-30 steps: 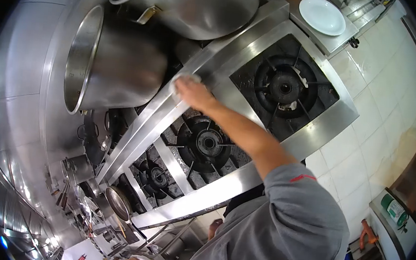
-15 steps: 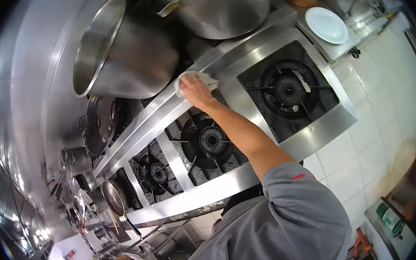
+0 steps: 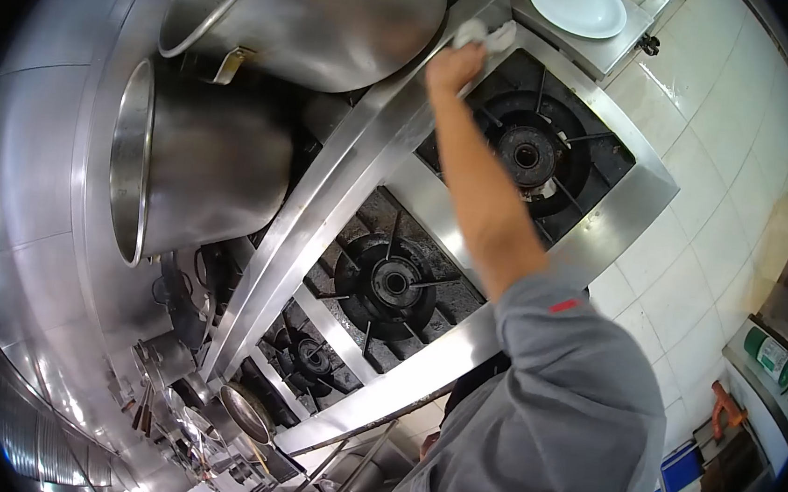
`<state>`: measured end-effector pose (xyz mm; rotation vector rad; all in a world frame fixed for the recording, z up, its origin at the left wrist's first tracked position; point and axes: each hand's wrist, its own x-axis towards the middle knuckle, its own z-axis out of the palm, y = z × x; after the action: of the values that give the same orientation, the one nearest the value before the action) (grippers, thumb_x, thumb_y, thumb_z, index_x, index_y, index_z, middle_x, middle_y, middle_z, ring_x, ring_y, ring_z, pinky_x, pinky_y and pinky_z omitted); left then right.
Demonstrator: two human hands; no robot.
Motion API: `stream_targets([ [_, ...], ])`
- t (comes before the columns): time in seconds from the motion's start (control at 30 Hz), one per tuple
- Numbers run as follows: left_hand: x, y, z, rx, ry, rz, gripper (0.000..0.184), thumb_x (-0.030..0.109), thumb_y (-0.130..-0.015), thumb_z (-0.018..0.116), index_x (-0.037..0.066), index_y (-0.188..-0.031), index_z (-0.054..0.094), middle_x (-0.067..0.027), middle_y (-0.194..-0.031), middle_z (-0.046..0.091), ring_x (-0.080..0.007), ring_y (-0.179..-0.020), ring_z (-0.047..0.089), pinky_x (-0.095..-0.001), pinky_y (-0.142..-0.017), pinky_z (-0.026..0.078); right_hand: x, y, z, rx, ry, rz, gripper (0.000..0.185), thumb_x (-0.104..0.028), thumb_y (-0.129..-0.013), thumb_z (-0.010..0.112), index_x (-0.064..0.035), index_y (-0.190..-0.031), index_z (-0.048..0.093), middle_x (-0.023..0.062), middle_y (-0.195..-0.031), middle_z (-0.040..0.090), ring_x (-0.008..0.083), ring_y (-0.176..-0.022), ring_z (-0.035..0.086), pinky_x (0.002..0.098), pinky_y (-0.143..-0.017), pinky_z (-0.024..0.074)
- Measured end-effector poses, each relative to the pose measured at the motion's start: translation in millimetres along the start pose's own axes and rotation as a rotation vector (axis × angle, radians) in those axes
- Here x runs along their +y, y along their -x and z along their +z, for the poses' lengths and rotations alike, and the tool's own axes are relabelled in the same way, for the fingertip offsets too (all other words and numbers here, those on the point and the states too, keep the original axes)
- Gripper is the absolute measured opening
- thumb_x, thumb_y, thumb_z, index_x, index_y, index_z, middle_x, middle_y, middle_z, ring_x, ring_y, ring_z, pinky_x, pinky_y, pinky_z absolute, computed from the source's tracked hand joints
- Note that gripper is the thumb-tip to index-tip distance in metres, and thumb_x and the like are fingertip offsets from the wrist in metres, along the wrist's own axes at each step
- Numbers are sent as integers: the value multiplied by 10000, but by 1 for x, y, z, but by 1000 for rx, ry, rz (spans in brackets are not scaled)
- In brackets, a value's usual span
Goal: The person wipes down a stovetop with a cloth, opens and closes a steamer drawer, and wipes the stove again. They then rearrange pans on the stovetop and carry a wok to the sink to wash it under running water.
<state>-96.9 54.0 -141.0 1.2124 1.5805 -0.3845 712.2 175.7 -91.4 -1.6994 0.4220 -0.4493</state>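
Note:
My right hand [image 3: 457, 66] is closed on a whitish cloth [image 3: 498, 38], pressing it against the raised steel ledge [image 3: 366, 140] of the stove near its far end. Bunched up, the cloth sticks out past the fingers. Just below the wrist lies a black burner [image 3: 527, 155] with a grate and pale scraps around it. Another burner [image 3: 395, 284] sits nearer the middle, to the left of my forearm. A small patch of skin [image 3: 429, 444] shows at the shirt's front edge. It may be part of my left hand, but no fingers can be made out.
Behind the ledge stand two big steel pots, one upper [image 3: 338, 26] and one lower [image 3: 219, 156]. A white plate [image 3: 577, 6] rests on a counter past the stove's end. A frying pan [image 3: 246, 413] sits at the lower left, its handle jutting outward. Tiled floor [image 3: 700, 179] lies to the right.
My right hand has slid with the cloth along the ledge, up and right, from beside the middle burner to the far end. The camera view has shifted too.

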Motion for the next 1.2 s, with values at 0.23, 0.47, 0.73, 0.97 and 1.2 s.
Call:
stream_targets([
  [0.23,37,-6,1,-38,-79,16,268,223,-921,539,1,-1069,558,-157,-855,644,-247,-772,648,-328,-689,535,-23,182,-26,-361,-52,6,473,55,-718,500,222,-1153,418,372,-1390,225,470,-1321,224,445,-1134,153],
  [0.47,51,18,2,-22,284,-103,318,227,-930,509,-16,-1134,501,-195,-912,624,-275,-805,638,-361,-713,537,11,-65,-18,-364,429,-268,171,-115,-762,585,-6,-839,692,177,-1000,635,342,-985,568,403,-942,427],
  [0.73,0,-12,31,-70,-126,87,288,226,-906,543,-8,-1068,590,-155,-883,644,-233,-819,630,-340,-726,510,75,-177,-93,-647,1024,-1374,203,-97,-769,557,-86,-948,651,69,-989,617,311,-995,560,350,-857,467],
  [0.97,19,-33,44,-248,-875,382,277,226,-895,559,-1,-1044,616,-145,-876,653,-220,-816,625,-337,-727,501,68,-159,-201,-693,1003,-1102,154,-107,-759,550,-13,-800,665,124,-1013,593,346,-1032,532,370,-863,497],
  [1.2,52,-26,89,-180,-286,176,271,223,-892,561,2,-1038,618,-139,-873,655,-216,-807,624,-339,-720,501,84,-154,-374,-764,1028,-974,127,-87,-741,548,-16,-803,632,84,-964,519,325,-992,487,337,-785,519],
])
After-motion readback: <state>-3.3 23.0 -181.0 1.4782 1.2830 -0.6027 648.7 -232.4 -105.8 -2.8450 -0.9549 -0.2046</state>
